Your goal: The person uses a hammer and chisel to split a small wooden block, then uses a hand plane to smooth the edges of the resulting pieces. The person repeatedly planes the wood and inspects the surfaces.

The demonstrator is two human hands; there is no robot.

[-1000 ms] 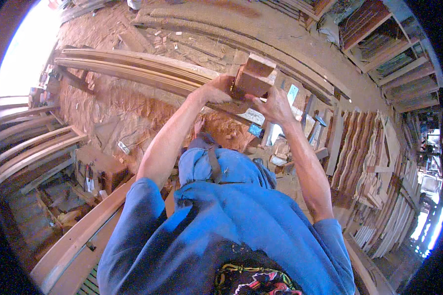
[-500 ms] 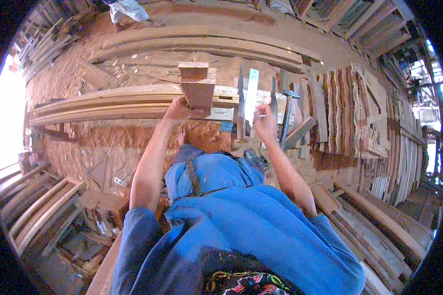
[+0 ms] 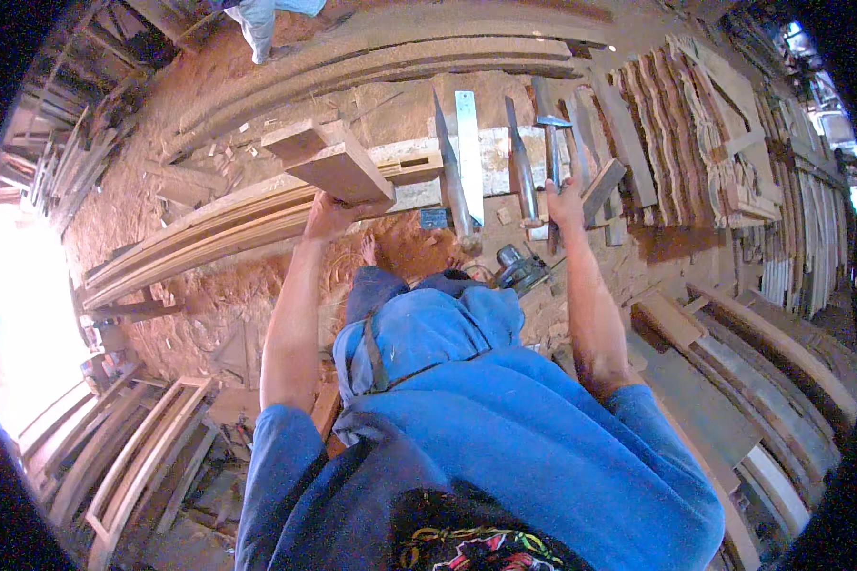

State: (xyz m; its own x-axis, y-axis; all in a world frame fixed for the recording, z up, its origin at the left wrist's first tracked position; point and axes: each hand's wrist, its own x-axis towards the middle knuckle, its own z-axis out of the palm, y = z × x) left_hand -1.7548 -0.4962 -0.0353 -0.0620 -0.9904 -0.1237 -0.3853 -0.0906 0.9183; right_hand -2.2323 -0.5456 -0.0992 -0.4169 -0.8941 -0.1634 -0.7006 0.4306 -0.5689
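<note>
My left hand (image 3: 331, 215) grips the lower end of a wooden piece (image 3: 338, 171) made of boards joined at an angle, raised over the workbench beam. My right hand (image 3: 566, 204) is closed at the handle of a hammer (image 3: 552, 143), whose head points away from me. Left of the hammer lie a chisel with a steel blade (image 3: 521, 164), a pale metal straightedge (image 3: 468, 152) and another long, dark-bladed chisel (image 3: 453, 181). Just right of my right hand rests a short wood block (image 3: 602, 190).
Long grooved timbers (image 3: 209, 228) stretch leftward along the beam. A power tool (image 3: 521, 268) sits near my feet. Wavy-edged boards (image 3: 671, 143) stand at the right, framed timbers (image 3: 148, 447) at lower left. Another person's legs (image 3: 254, 29) show at the far left.
My right hand has moved right from beside the straightedge to the hammer handle; the small white thing it held no longer shows. My left hand has tilted the wooden piece leftward. The view has shifted.
</note>
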